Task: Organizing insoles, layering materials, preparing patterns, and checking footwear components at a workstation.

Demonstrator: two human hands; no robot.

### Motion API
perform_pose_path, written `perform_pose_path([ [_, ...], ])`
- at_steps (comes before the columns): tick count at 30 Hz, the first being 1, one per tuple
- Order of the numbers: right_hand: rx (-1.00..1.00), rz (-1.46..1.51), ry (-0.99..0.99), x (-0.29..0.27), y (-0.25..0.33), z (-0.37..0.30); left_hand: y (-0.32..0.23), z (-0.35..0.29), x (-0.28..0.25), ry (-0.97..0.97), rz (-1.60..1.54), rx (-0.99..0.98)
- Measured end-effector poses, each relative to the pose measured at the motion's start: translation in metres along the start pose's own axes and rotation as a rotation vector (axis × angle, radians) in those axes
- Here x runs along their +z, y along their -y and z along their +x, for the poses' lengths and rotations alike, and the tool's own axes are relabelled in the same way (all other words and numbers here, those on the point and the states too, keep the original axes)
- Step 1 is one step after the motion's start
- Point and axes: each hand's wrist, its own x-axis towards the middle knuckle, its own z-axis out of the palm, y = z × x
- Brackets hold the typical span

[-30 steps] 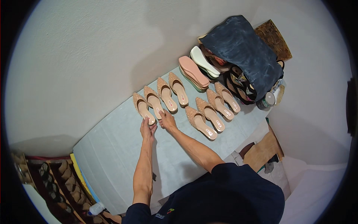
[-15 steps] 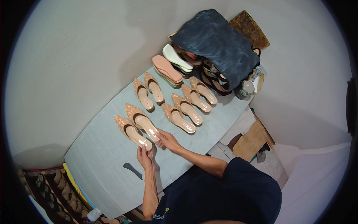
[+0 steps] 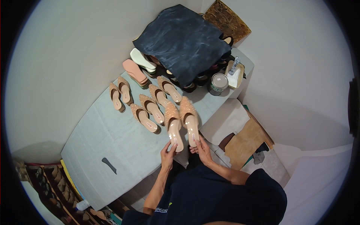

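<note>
My left hand (image 3: pixel 168 154) pinches the heel end of a beige pointed mule (image 3: pixel 175 138) with a glittery upper. Beside it, my right hand (image 3: pixel 203 151) grips the heel of a matching pointed mule (image 3: pixel 192 129). Both shoes are held up side by side over the table's near edge, toes pointing away from me. They partly cover the matching mules behind them. On the table, several more of these glittery mules (image 3: pixel 152 108) lie in a row just left of the held pair. Another pair (image 3: pixel 124 91) stands farther left, toward the wall.
Behind the mules are stacked pink soles (image 3: pixel 135 71) and white soles (image 3: pixel 142 59). A dark sheet (image 3: pixel 183 41) covers a shoe pile. Beside it stand a tin can (image 3: pixel 218 83) and a tray (image 3: pixel 235 75). A dark flat tool (image 3: pixel 109 165) lies on the grey table (image 3: pixel 86 150); shoe racks (image 3: pixel 56 187) stand lower left.
Both hands have carried the two mules from the left part of the table to the right and lifted them. My view has also shifted, so the table's things appear farther left.
</note>
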Motion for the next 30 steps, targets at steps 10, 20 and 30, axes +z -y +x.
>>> perform_pose_path([
  [10,-0.042,0.168,-0.338,-0.050,0.001,0.079,0.017,0.097,0.095,0.158,0.037,-0.123],
  [20,0.040,0.164,-0.268,-0.057,0.004,0.094,0.023,0.115,0.093,0.086,0.151,-0.101],
  [30,0.094,0.091,-0.437,-0.073,-0.025,0.086,0.028,0.100,0.074,-0.126,-0.047,0.046],
])
